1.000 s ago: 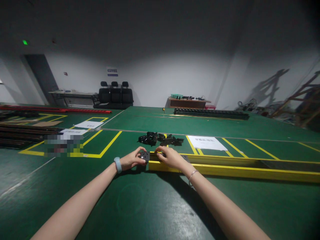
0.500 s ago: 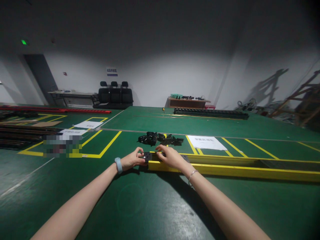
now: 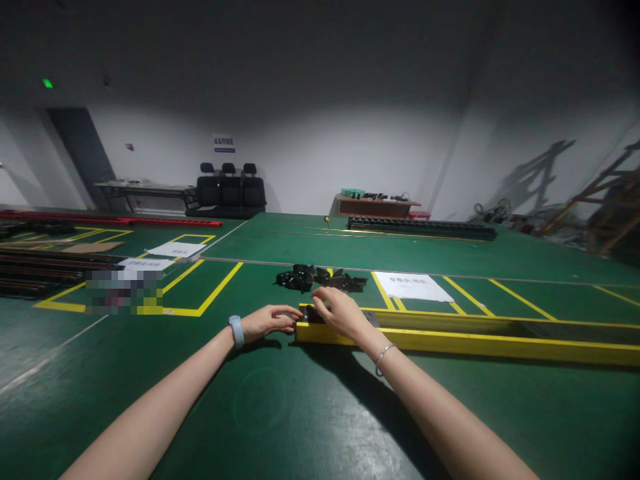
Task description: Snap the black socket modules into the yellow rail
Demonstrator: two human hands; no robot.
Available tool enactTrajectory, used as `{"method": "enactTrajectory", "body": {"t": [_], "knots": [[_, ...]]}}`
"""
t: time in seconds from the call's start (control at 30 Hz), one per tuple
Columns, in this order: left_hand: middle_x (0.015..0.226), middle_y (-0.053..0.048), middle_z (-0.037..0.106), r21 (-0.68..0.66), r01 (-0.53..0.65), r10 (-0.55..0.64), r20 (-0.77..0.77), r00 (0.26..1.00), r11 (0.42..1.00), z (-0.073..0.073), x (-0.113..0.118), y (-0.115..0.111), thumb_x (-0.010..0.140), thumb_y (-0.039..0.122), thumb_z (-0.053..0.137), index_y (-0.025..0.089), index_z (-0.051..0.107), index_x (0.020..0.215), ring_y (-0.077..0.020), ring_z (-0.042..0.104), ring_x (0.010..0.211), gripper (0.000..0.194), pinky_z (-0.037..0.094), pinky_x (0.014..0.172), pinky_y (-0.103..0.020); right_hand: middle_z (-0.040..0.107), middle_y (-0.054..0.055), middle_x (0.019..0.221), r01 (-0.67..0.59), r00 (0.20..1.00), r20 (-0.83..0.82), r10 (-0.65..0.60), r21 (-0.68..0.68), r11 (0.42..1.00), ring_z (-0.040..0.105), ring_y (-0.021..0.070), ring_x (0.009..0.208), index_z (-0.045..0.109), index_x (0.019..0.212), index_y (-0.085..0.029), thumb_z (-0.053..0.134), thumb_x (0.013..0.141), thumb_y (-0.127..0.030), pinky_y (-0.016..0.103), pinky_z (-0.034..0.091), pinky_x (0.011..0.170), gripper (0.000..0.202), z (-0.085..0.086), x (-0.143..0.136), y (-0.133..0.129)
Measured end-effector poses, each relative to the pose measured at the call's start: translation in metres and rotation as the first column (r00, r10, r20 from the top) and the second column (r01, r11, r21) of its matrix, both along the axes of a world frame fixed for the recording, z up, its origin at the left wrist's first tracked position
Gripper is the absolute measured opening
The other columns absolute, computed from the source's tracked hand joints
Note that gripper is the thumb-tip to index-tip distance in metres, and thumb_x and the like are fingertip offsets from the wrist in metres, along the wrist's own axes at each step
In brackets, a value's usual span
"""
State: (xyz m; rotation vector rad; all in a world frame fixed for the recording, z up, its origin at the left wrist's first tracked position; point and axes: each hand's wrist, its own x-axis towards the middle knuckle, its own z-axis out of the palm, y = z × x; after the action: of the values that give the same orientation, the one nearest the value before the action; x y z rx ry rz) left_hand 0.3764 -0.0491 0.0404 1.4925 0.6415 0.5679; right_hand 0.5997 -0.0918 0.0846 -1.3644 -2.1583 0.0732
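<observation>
A long yellow channel rail (image 3: 450, 339) with raised side walls lies on the green surface and runs off to the right. At its left end, my left hand (image 3: 267, 321) has its fingers stretched out, the tips at the opening. A black block (image 3: 311, 313) sits inside that end between the walls, partly covered. Over the rail, just right of the opening, is my right hand (image 3: 341, 312), fingers loosely bent and thumb apart; whether it touches the block I cannot tell. Behind the hands lies a pile of black parts (image 3: 320, 277).
A printed white sheet (image 3: 414, 287) lies behind the rail among yellow tape lines. Long dark bars (image 3: 45, 272) are stacked at the left, with red rails (image 3: 115, 219) beyond them. A long black rack (image 3: 420, 227) lies farther back, before black seats (image 3: 231, 192) by the wall.
The black block has slid rightward from the rail's left end into the channel. My left hand has released it and straightened its fingers; my right hand has barely moved.
</observation>
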Motion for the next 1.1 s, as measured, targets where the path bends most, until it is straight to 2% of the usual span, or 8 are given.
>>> {"method": "enactTrajectory", "body": {"t": [0.1,0.3,0.4,0.47,0.57,0.7,0.83,1.1], "knots": [[0.114,-0.011,0.062,0.012,0.0,0.001,-0.018,1.0,1.0,0.001,0.0,-0.001,0.073,0.035,0.068,0.018,0.065,0.107,-0.02,0.059,0.102,0.038,0.045,0.092,-0.036,0.065,0.008,0.098,0.021,0.998,0.064,-0.018,-0.041,0.999,0.059,0.0186,0.09,0.061,0.101,-0.021,0.045,0.089,-0.035,0.027,0.04,0.078,0.024,0.009,0.007,0.002],[0.09,-0.007,0.068,0.031,0.004,-0.003,-0.034,0.999,1.0,0.002,0.0,-0.001,0.07,0.032,0.07,0.016,0.066,0.095,-0.0167,0.063,0.084,0.029,0.047,0.083,-0.034,0.066,0.012,0.084,0.374,0.915,0.219,-0.339,-0.147,0.916,0.06,0.022,0.074,0.065,0.083,-0.017,0.042,0.089,-0.043,0.03,0.039,0.065,0.036,0.033,0.068,-0.008],[0.086,-0.006,0.067,0.069,0.008,-0.004,-0.055,0.998,0.998,0.002,0.0,-0.001,0.07,0.033,0.07,0.017,0.066,0.091,-0.0157,0.062,0.079,0.027,0.047,0.081,-0.032,0.065,0.015,0.088,0.483,0.827,0.361,-0.431,-0.063,0.873,0.06,0.0265,0.082,0.068,0.071,-0.017,0.044,0.086,-0.048,0.034,0.04,0.069,0.042,0.022,0.102,-0.025],[0.087,-0.006,0.067,0.081,0.02,-0.014,-0.075,0.997,0.996,0.003,0.0,-0.001,0.069,0.032,0.071,0.017,0.066,0.09,-0.0166,0.063,0.082,0.027,0.046,0.082,-0.032,0.066,0.015,0.087,0.466,0.837,0.368,-0.405,-0.091,0.88,0.06,0.0256,0.084,0.069,0.069,-0.018,0.041,0.088,-0.05,0.034,0.04,0.075,0.046,0.007,0.114,-0.034],[0.09,-0.006,0.067,0.083,0.047,-0.039,-0.096,0.995,0.995,0.005,0.001,-0.004,0.068,0.031,0.072,0.017,0.064,0.091,-0.0182,0.062,0.088,0.028,0.046,0.083,-0.033,0.065,0.012,0.103,0.439,0.866,0.326,-0.378,-0.136,0.888,0.056,0.0263,0.1,0.072,0.075,-0.022,0.04,0.089,-0.049,0.037,0.038,0.086,0.045,-0.012,0.115,-0.04],[0.09,-0.004,0.065,0.095,0.056,-0.046,-0.099,0.994,0.994,0.005,0.005,-0.008,0.066,0.032,0.072,0.017,0.062,0.09,-0.0169,0.061,0.086,0.03,0.044,0.082,-0.032,0.055,0.009,0.125,0.531,0.837,0.265,-0.479,-0.181,0.828,0.046,0.0316,0.116,0.073,0.08,-0.026,0.039,0.087,-0.056,0.049,0.03,0.095,0.046,-0.019,0.103,-0.038],[0.084,-0.001,0.063,0.117,0.038,-0.02,-0.15,0.988,0.992,0.001,0.01,-0.009,0.065,0.034,0.073,0.016,0.059,0.088,-0.0143,0.058,0.081,0.033,0.043,0.077,-0.028,0.053,0.007,0.128,0.564,0.822,0.246,-0.513,-0.228,0.794,0.041,0.0316,0.12,0.073,0.082,-0.026,0.039,0.086,-0.059,0.053,0.025,0.098,0.047,-0.017,0.098,-0.037],[0.08,-0.001,0.059,0.248,-0.017,0.073,-0.22,0.973,0.969,0.005,0.015,-0.014,0.07,0.04,0.067,0.016,0.058,0.08,-0.0145,0.055,0.078,0.028,0.042,0.074,-0.027,0.053,0.007,0.129,0.553,0.832,0.208,-0.514,-0.234,0.8,0.04,0.0304,0.122,0.072,0.078,-0.024,0.039,0.086,-0.057,0.055,0.021,0.1,0.048,-0.017,0.098,-0.04]]}}
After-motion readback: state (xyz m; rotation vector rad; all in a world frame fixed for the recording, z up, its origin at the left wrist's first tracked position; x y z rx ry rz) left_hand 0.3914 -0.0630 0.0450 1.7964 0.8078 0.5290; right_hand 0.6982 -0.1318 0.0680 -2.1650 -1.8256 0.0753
